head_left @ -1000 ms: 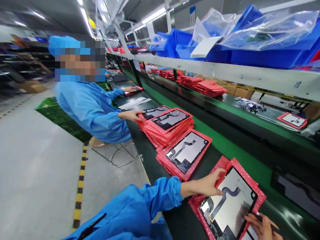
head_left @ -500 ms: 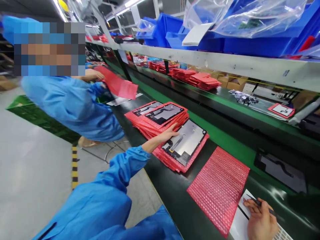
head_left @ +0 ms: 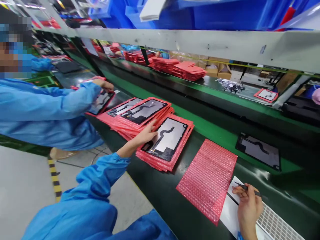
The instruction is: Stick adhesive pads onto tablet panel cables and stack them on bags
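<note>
My left hand (head_left: 146, 134) lies at the left edge of a tablet screen panel (head_left: 176, 131), its fingers stretched out and touching the edge. The panel is silver with a black border and a curved black ribbon cable. It rests on a stack of red bubble-wrap bags (head_left: 183, 150). Low on the right, my right hand (head_left: 250, 205) is closed round black tweezers (head_left: 243, 186), tip pointing left. Beneath that hand is a white sheet (head_left: 228, 213), beside a grid of pale labels (head_left: 277, 221). A flat red bubble-wrap bag (head_left: 207, 176) lies between my hands.
Another screen panel (head_left: 260, 150) lies on the green strip at right. More panels on red bags (head_left: 147, 110) are stacked left of my hand. A co-worker's hand (head_left: 103, 84) is beyond them. A shelf (head_left: 200, 43) with blue bins (head_left: 225, 16) runs above the bench.
The view has shifted, so the bench sits further left. The co-worker's raised red bag is no longer held up; that person now handles a dark panel. My hands keep nearly the same places.
</note>
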Demonstrator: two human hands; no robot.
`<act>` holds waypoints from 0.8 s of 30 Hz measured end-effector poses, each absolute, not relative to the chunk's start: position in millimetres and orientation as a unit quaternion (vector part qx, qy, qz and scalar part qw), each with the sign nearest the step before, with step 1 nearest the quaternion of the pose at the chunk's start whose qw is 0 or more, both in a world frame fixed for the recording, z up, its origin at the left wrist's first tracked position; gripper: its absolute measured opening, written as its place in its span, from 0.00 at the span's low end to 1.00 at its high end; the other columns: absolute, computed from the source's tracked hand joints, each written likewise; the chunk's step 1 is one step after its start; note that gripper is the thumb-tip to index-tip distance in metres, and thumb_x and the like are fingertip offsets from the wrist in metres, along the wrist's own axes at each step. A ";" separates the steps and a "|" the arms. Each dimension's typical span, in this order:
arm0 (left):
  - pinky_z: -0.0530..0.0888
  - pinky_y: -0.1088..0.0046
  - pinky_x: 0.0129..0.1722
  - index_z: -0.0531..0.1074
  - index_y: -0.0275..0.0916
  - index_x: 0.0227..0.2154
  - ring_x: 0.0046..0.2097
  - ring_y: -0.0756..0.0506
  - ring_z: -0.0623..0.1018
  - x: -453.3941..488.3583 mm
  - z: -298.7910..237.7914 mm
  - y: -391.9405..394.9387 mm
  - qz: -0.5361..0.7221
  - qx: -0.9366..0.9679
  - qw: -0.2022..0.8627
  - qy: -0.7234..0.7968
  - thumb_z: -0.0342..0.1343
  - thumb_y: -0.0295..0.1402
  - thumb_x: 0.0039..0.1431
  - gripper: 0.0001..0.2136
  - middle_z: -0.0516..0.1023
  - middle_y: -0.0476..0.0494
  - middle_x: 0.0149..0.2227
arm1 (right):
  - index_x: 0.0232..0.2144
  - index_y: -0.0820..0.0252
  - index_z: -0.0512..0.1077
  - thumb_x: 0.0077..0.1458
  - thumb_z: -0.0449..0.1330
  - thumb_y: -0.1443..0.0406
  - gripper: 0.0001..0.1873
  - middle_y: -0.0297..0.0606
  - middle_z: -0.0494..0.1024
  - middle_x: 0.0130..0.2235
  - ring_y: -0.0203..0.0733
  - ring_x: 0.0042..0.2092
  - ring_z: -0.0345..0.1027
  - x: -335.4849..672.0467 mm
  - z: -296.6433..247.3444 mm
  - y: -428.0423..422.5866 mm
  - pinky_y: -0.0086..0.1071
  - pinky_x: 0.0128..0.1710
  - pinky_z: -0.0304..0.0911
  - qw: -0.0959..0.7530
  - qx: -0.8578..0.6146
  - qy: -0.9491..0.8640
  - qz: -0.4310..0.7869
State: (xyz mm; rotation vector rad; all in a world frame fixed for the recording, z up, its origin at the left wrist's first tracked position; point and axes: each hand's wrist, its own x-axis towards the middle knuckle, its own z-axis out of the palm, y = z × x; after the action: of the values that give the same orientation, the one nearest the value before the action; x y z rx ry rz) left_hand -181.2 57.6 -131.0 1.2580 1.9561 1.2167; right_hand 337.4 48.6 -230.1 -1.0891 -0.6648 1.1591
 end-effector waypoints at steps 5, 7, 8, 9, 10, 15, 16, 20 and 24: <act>0.62 0.45 0.73 0.71 0.35 0.63 0.71 0.28 0.68 -135.3 -107.1 85.6 0.388 0.552 0.075 0.734 0.61 0.39 0.58 0.30 0.72 0.28 0.67 | 0.40 0.61 0.74 0.56 0.74 0.47 0.25 0.37 0.84 0.25 0.41 0.23 0.79 327.6 -224.5 43.2 0.35 0.31 0.77 0.650 -0.482 -0.293 0.509; 0.72 0.49 0.66 0.75 0.37 0.57 0.63 0.31 0.77 -91.0 -101.8 121.7 0.348 0.598 0.108 0.714 0.58 0.42 0.61 0.23 0.79 0.31 0.60 | 0.39 0.60 0.73 0.57 0.73 0.46 0.25 0.36 0.84 0.25 0.41 0.22 0.78 322.7 -221.2 41.5 0.34 0.28 0.76 0.649 -0.484 -0.295 0.509; 0.76 0.53 0.62 0.77 0.36 0.54 0.57 0.34 0.81 -63.4 -102.4 143.8 0.318 0.605 0.190 0.705 0.56 0.42 0.63 0.21 0.82 0.32 0.55 | 0.39 0.60 0.73 0.57 0.72 0.46 0.25 0.36 0.84 0.25 0.41 0.22 0.78 320.4 -219.7 40.8 0.34 0.27 0.75 0.649 -0.482 -0.295 0.508; 0.78 0.57 0.57 0.79 0.36 0.50 0.51 0.36 0.83 -33.1 -105.3 167.2 0.290 0.620 0.243 0.688 0.57 0.42 0.62 0.19 0.85 0.34 0.49 | 0.38 0.59 0.72 0.58 0.72 0.45 0.25 0.36 0.84 0.25 0.42 0.21 0.77 318.3 -218.4 40.2 0.34 0.26 0.74 0.651 -0.480 -0.295 0.508; 0.79 0.61 0.53 0.80 0.36 0.46 0.47 0.38 0.84 -1.4 -110.3 190.8 0.270 0.632 0.278 0.672 0.60 0.41 0.61 0.16 0.86 0.37 0.43 | 0.38 0.59 0.72 0.58 0.71 0.45 0.25 0.36 0.84 0.26 0.42 0.21 0.77 316.6 -217.1 39.6 0.34 0.25 0.73 0.652 -0.477 -0.297 0.509; 0.78 0.62 0.41 0.78 0.34 0.26 0.38 0.34 0.84 132.8 -141.7 280.7 0.159 0.626 0.386 0.658 0.76 0.47 0.47 0.21 0.80 0.33 0.25 | 0.38 0.58 0.71 0.61 0.68 0.44 0.24 0.34 0.83 0.25 0.42 0.21 0.77 312.6 -211.0 36.1 0.33 0.24 0.72 0.652 -0.478 -0.310 0.500; 0.78 0.61 0.42 0.78 0.34 0.25 0.39 0.32 0.84 147.9 -145.2 290.5 0.147 0.619 0.396 0.662 0.80 0.45 0.42 0.22 0.80 0.33 0.25 | 0.38 0.58 0.71 0.62 0.68 0.44 0.24 0.34 0.83 0.25 0.41 0.21 0.77 312.4 -209.7 35.5 0.33 0.24 0.72 0.653 -0.481 -0.311 0.495; 0.78 0.61 0.46 0.78 0.33 0.31 0.48 0.30 0.83 165.2 -147.3 307.5 0.144 0.574 0.443 0.673 0.85 0.37 0.31 0.26 0.81 0.35 0.31 | 0.39 0.58 0.71 0.65 0.66 0.46 0.22 0.34 0.83 0.25 0.40 0.22 0.77 312.1 -204.5 33.5 0.32 0.25 0.72 0.658 -0.480 -0.314 0.487; 0.80 0.61 0.46 0.78 0.32 0.43 0.45 0.41 0.82 151.8 -139.4 299.7 0.202 0.505 0.525 0.655 0.71 0.44 0.61 0.19 0.82 0.39 0.42 | 0.39 0.58 0.71 0.64 0.67 0.46 0.21 0.33 0.82 0.25 0.41 0.22 0.77 313.3 -200.9 33.0 0.32 0.25 0.71 0.658 -0.471 -0.321 0.492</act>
State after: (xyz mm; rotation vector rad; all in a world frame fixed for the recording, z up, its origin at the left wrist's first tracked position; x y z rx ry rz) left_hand 151.8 299.7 -139.4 1.2072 1.5683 0.4825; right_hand 313.3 33.0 -200.9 -1.0670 -0.7267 1.1146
